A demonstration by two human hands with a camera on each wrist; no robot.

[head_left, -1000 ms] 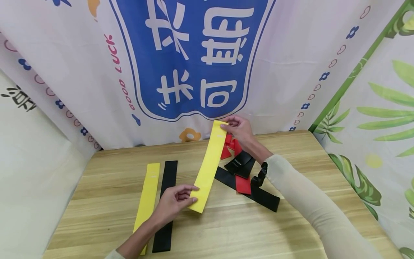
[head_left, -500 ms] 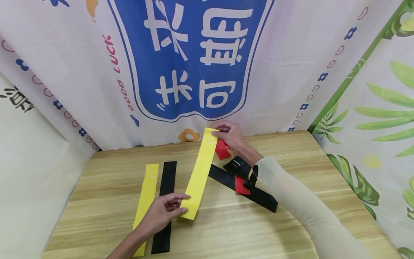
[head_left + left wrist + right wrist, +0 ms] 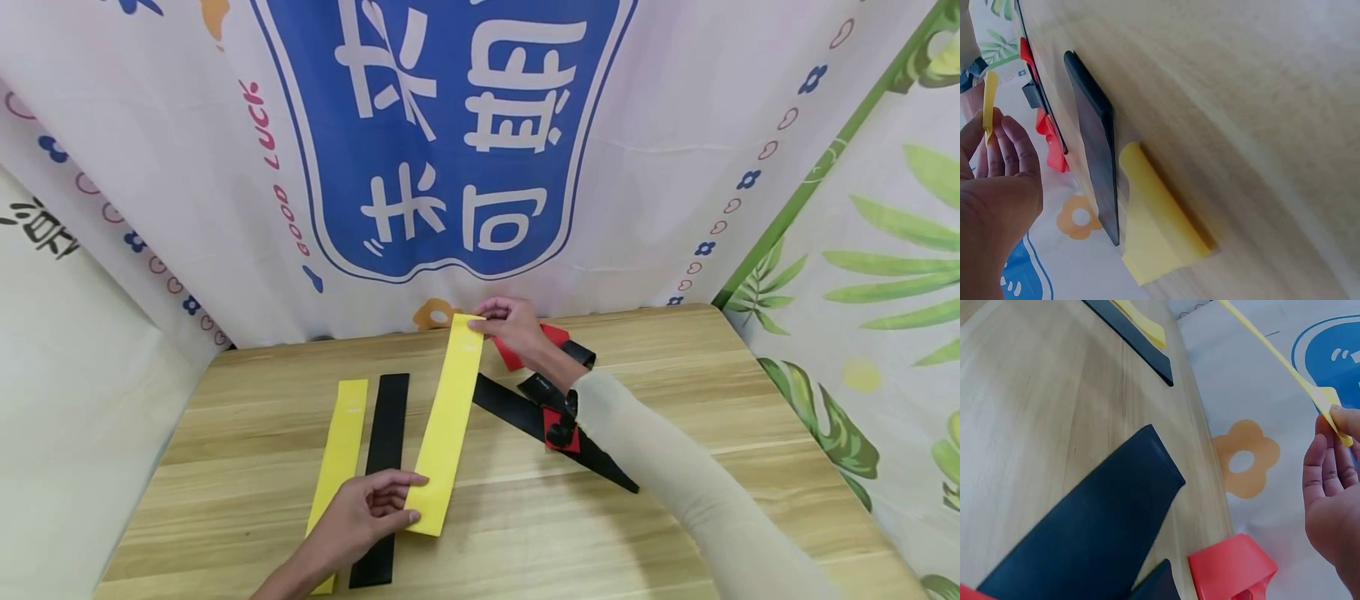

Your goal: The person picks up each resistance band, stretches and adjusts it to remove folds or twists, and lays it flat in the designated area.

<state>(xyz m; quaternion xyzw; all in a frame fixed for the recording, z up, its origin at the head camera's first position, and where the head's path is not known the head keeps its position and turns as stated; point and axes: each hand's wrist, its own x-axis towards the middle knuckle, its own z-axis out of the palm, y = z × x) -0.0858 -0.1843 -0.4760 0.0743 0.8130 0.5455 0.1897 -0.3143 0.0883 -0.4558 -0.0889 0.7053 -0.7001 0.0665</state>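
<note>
Between my two hands a yellow resistance band [image 3: 444, 429] is held flat and lengthwise above the table. My left hand [image 3: 358, 518] pinches its near end between thumb and fingers. The far end is pinched by my right hand [image 3: 512, 327], also seen holding the band's edge in the right wrist view. Left of it, a black resistance band [image 3: 386, 433] lies on the table, partly behind my left hand. Beside that lies a second yellow band [image 3: 341, 450], its near part covered by my left hand and forearm.
Right of the held band, another black band [image 3: 513, 410] lies diagonally on the wooden table [image 3: 750, 467]. Red bands [image 3: 1230, 565] and a folded black band [image 3: 542, 388] overlap there, partly hidden by my right arm. A printed curtain [image 3: 637, 208] hangs behind the table.
Both hands have carried the yellow band left and nearer to me, toward the black band on the left. More of the red and black pile behind my right hand shows now.
</note>
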